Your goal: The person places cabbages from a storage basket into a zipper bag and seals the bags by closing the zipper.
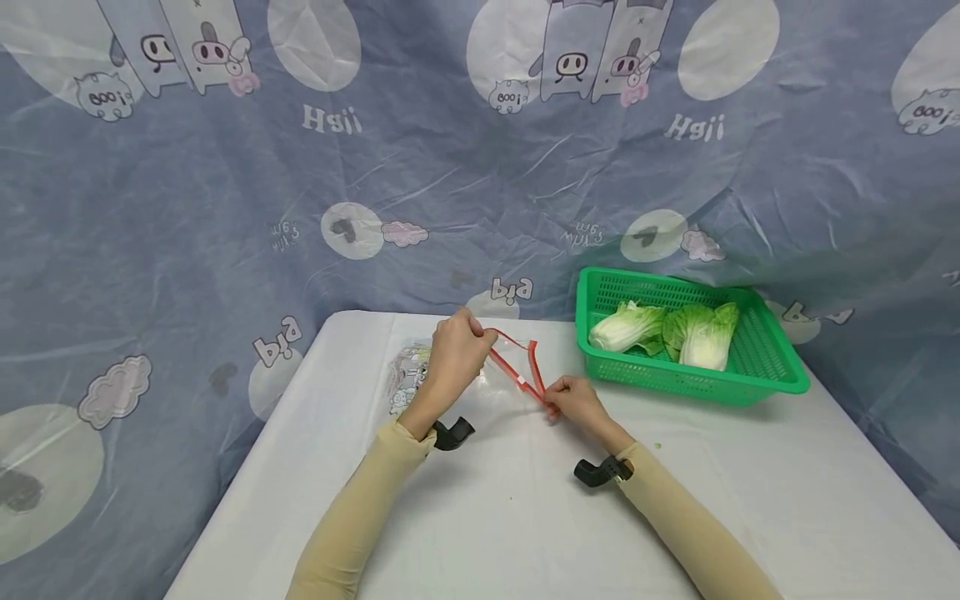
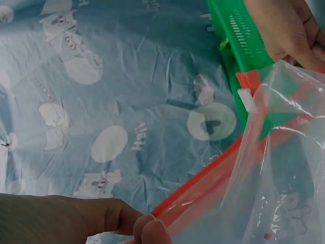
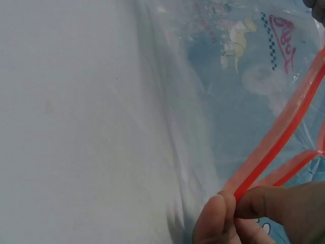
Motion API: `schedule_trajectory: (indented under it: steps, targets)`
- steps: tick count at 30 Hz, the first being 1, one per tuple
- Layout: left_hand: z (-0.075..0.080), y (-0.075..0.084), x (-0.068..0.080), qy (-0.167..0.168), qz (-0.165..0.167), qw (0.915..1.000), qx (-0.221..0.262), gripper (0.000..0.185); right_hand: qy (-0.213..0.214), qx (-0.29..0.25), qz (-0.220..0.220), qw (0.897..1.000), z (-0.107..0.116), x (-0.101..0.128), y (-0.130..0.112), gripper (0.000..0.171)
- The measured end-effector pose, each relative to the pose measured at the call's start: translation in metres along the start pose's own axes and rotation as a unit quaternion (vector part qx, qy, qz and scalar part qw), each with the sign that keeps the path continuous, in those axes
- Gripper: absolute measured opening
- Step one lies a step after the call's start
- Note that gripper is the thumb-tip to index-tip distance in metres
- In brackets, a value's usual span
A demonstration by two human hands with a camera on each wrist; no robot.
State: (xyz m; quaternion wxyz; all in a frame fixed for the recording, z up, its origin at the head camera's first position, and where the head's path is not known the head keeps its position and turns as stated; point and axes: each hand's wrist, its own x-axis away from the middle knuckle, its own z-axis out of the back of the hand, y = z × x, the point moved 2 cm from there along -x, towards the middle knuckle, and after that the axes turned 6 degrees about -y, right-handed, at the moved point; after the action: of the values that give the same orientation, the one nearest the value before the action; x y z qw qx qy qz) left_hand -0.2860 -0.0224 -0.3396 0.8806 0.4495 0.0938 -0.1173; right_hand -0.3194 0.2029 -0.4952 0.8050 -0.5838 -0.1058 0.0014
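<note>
Both hands hold up a clear plastic zip bag by its red zip edge, above the white table. My left hand pinches the edge at the upper left, thumb against fingers. Lower and to the right, my right hand pinches the red strip between thumb and fingertips, as the right wrist view shows. Between the hands the two red strips stand apart, so the bag's mouth gapes. A slider with a white tab sits on the zip near the right hand. Printed cartoon figures show on or through the film.
At the back right stands a green plastic basket with two napa cabbages in it. Clear printed plastic lies on the table behind the left forearm. A small green scrap lies near the right wrist. A patterned curtain hangs behind.
</note>
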Motion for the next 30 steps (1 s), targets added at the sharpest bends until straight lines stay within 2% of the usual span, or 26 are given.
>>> schedule_trajectory:
  steps: [5,11,13,18,22,26,30]
  targets:
    - [-0.019,-0.002,-0.001,-0.066,0.016,0.9969,0.040,0.010,-0.018,0.032,-0.006,0.999,0.004,0.005,-0.005,0.011]
    - [-0.031,-0.007,-0.003,-0.099,0.026,0.9925,0.067,0.010,-0.029,0.150,-0.001,0.988,0.014,0.017,-0.031,0.024]
    - [-0.032,-0.009,-0.003,-0.110,0.029,0.9905,0.078,0.010,-0.037,0.174,-0.003,0.984,0.023,0.022,-0.044,0.031]
    - [-0.035,-0.014,-0.005,-0.133,0.038,0.9843,0.110,0.009,-0.026,0.146,-0.008,0.989,0.060,0.027,-0.081,0.044]
    - [-0.039,-0.015,-0.005,-0.140,0.041,0.9820,0.119,0.009,0.037,0.132,0.005,0.990,0.100,0.022,-0.103,0.051]
    - [-0.044,-0.015,-0.004,-0.144,0.043,0.9822,0.113,0.009,0.088,0.156,-0.007,0.984,0.138,0.007,-0.105,0.056]
    - [-0.048,-0.017,-0.003,-0.149,0.045,0.9828,0.099,0.010,0.076,0.173,-0.069,0.980,0.161,-0.010,-0.094,0.067]
